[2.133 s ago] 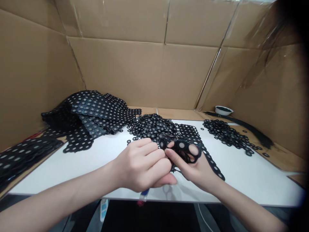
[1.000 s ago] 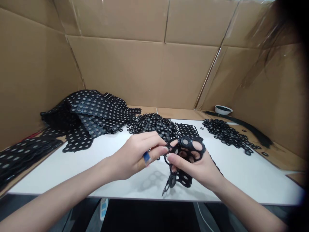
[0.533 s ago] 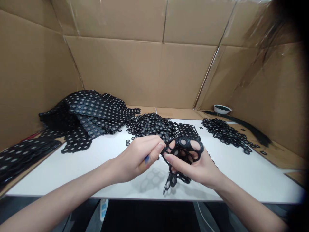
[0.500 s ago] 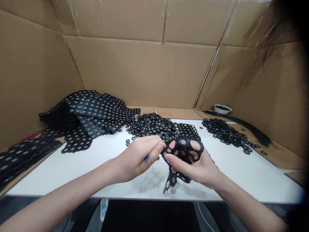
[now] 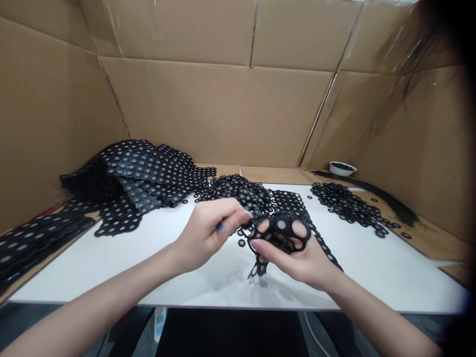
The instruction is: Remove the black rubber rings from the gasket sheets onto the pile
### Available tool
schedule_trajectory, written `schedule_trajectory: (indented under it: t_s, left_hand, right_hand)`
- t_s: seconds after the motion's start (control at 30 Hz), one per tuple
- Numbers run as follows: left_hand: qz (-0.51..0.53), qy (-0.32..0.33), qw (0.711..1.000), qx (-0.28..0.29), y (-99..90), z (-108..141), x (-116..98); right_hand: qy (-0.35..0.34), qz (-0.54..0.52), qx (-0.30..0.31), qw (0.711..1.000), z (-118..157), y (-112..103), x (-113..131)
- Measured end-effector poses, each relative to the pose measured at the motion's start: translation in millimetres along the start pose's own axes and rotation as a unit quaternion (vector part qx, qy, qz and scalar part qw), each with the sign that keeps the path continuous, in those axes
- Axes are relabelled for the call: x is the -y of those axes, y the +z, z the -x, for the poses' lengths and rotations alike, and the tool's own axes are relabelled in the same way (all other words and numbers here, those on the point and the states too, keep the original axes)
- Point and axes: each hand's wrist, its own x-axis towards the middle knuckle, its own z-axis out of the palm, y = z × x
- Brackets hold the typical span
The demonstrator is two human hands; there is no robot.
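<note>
Scrap of black punched web [image 5: 281, 227] in R hand [image 5: 297, 260], held above white surface [image 5: 372, 282], near centre. R grip clenched: fingers curl behind scrap, thumb [image 5: 267, 246] across front. Lower end of scrap hangs below hand; narrow black strip [image 5: 325, 253] runs down-right past R wrist.

L hand [image 5: 204, 238] just beside scrap, not touching it as far as visible. L grip closed on small blue item [image 5: 219, 227], mostly hidden by fingers; kind can't tell. Loose black ring [image 5: 242, 242] lies between hands.

Behind: heaped web sheets [image 5: 145, 171] back L, tangled web pile [image 5: 234, 191] centre, loose ring pile [image 5: 345, 208] back R. White bowl [image 5: 341, 168] w/ dark contents in far R corner, black strip [image 5: 375, 191] beside it. Cardboard walls [image 5: 178, 114] around surface.
</note>
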Motion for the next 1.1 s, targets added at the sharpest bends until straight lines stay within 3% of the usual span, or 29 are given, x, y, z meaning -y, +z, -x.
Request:
schedule_trajectory:
  t_s: [0.13, 0.2, 0.27, 0.4, 0.5, 0.6, 0.67, 0.73, 0.83, 0.87, 1.0, 1.1]
  left_hand:
    - [0.017, -0.073, 0.985, -0.153, -8.8, -15.0, 36.2]
    - [-0.039, -0.093, 0.987, -0.125, -11.6, -19.7, 66.3]
    - [-0.131, -0.102, 0.985, -0.045, -10.1, -20.1, 97.3]
    - [-0.164, -0.097, 0.980, 0.052, 0.5, -11.3, 147.4]
    - [-0.180, -0.101, 0.974, 0.090, 4.4, -4.2, 170.9]
    - [-0.191, -0.102, 0.973, 0.083, 1.6, -3.1, 178.3]
    - [-0.194, -0.099, 0.974, 0.060, -2.3, -6.6, 168.9]
    - [-0.184, -0.090, 0.978, 0.030, -6.8, -12.1, 144.9]
    - [-0.092, -0.033, 0.994, -0.057, -13.1, -19.7, 87.5]
    - [-0.046, -0.007, 0.997, -0.061, -14.8, -21.3, 66.4]
    - [0.030, 0.078, 0.995, 0.058, -17.6, -23.1, 3.9]
    - [0.007, 0.096, 0.991, 0.097, -16.0, -21.1, -8.0]
  right_hand:
    - [-0.052, 0.084, -0.012, 0.995, 1.6, -2.7, -1.2]
    - [-0.089, 0.117, 0.011, 0.989, -0.5, -6.5, -0.1]
    - [-0.134, 0.149, 0.034, 0.979, -4.1, -11.1, -0.1]
    - [-0.193, 0.235, 0.063, 0.951, -8.4, -18.7, -5.0]
    - [-0.213, 0.260, 0.074, 0.939, -6.5, -21.2, -9.9]
    - [-0.236, 0.260, 0.073, 0.933, -4.5, -22.0, -11.5]
    - [-0.238, 0.259, 0.071, 0.934, -4.8, -22.2, -10.4]
    - [-0.232, 0.247, 0.074, 0.938, -6.1, -22.2, -8.2]
    - [-0.198, 0.212, 0.072, 0.954, -7.6, -21.9, -4.9]
    - [-0.180, 0.193, 0.070, 0.962, -7.5, -21.7, -4.2]
    - [-0.135, 0.097, 0.064, 0.984, -3.9, -20.5, -3.7]
    - [-0.139, 0.085, 0.070, 0.984, -1.3, -19.8, -2.8]
